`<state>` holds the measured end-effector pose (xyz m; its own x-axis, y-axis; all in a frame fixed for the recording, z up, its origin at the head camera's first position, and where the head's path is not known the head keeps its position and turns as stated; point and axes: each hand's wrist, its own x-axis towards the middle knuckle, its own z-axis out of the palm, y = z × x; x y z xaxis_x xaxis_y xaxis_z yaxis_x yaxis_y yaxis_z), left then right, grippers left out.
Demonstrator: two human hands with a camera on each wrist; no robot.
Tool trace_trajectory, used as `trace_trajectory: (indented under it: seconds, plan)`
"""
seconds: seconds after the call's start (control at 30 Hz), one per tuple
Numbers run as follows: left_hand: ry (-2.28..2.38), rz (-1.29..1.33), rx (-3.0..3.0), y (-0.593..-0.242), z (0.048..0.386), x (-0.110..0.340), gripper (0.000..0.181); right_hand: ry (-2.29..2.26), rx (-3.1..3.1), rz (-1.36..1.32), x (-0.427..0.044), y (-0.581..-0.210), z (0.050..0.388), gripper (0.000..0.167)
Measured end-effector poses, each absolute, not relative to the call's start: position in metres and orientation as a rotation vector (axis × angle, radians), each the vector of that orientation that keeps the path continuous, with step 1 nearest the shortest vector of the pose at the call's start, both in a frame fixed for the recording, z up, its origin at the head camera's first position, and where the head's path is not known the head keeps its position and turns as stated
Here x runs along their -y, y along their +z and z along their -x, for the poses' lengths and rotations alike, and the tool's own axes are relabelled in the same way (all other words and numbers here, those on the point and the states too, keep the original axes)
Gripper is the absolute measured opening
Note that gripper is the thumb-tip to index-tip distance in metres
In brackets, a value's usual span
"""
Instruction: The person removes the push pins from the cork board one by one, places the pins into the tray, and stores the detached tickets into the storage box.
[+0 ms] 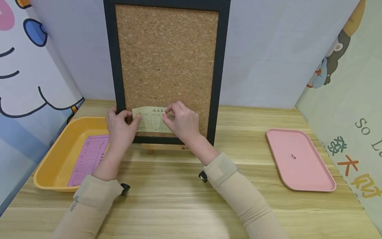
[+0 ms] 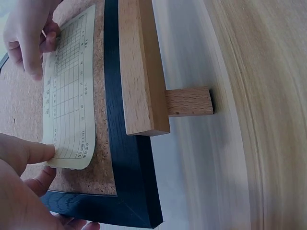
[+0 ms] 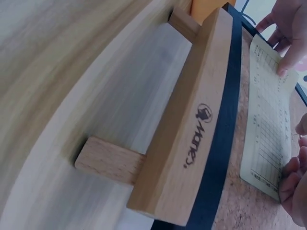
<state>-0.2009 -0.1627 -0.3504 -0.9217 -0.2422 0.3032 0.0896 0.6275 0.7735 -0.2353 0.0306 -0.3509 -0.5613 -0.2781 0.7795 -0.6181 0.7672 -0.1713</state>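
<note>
A pale yellow printed form lies against the lower part of a black-framed corkboard. My left hand pinches the form's left edge, thumb on its face, while other fingers reach round the board's frame, as the left wrist view shows. Near the form's top edge, my right hand pinches a small shiny pin between thumb and forefinger. Whether the pin's point has entered the paper cannot be seen. In the right wrist view the form looks nearly flat along the cork.
A yellow bin at the left holds purple printed forms. On the right, a pink tray carries a few tiny dark pins. A wooden easel ledge supports the board on the wood-grain table.
</note>
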Motion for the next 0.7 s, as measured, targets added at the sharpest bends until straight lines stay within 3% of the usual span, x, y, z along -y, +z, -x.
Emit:
trace_trajectory:
  seconds: [0.7]
  plan:
    - [-1.133, -0.067, 2.486, -0.331, 0.192, 0.185, 0.034, 0.602, 2.325, -0.775, -0.059, -0.32, 0.219, 0.009]
